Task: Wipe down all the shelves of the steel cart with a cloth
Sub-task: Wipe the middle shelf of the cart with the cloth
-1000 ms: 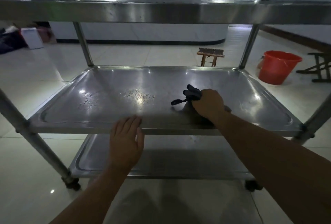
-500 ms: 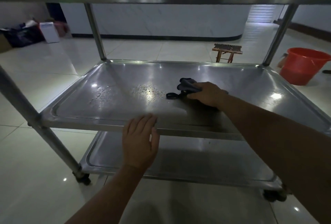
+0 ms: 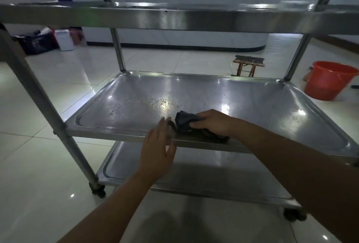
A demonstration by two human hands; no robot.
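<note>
The right hand (image 3: pixel 212 123) grips a dark cloth (image 3: pixel 184 123) bunched on the cart's (image 3: pixel 116 48) middle shelf (image 3: pixel 242 103), near its front edge. At nine o'clock of the cloth, the left hand (image 3: pixel 157 151) hovers with fingers straight, holding nothing. Water drops (image 3: pixel 165 105) lie at eleven o'clock.

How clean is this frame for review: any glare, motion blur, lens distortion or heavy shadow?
Head view: dim overall, with bright glare spots on the middle shelf and floor tiles; the left hand has motion-blurred fingertips, while the right hand gripping the cloth is sharper; wide-angle bending bows the cart's top rail and posts; the person's shadow darkens the bottom floor.
</note>
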